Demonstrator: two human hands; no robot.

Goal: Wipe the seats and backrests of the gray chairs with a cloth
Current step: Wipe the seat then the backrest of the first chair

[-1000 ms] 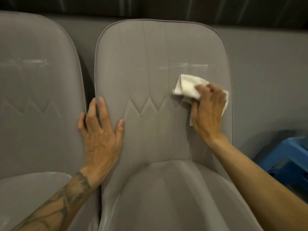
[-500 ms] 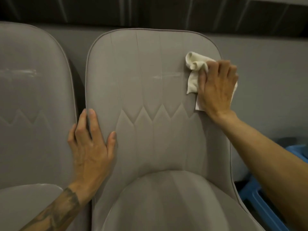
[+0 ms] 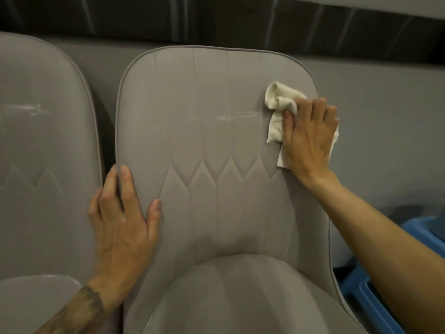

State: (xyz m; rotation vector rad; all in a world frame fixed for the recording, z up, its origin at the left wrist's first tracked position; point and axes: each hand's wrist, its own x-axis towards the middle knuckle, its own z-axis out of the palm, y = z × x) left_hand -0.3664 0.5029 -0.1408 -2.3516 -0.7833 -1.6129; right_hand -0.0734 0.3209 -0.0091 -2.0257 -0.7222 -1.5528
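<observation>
The white cloth (image 3: 280, 100) is pressed flat against the backrest (image 3: 204, 141) by the right hand (image 3: 310, 138), whose fingers are laid nearly straight over it rather than curled round it, with the thumb set on the cloth's left part. The cloth is found at the upper right of the backrest of the middle gray chair, just inside the piped edge. A bunched fold is seen above and left of the fingertips, a flat corner below the thumb, and a narrow strip past the far side of the hand.

The left hand (image 3: 122, 225) is spread out and nothing is held in it. Its palm and thumb are laid on the lower left of the same backrest, and the fingers are extended along the left edge, at the gap toward the second gray chair (image 3: 43, 141). A tattoo (image 3: 81, 307) is seen on the left forearm.

A pale horizontal streak (image 3: 238, 115) is visible across the middle of the backrest, left of the cloth. The seat (image 3: 240, 297) of the middle chair is shown at the bottom of the view. A gray wall (image 3: 385, 116) is seen behind the chairs, and a blue plastic object (image 3: 366, 302) at the lower right, beside the chair
</observation>
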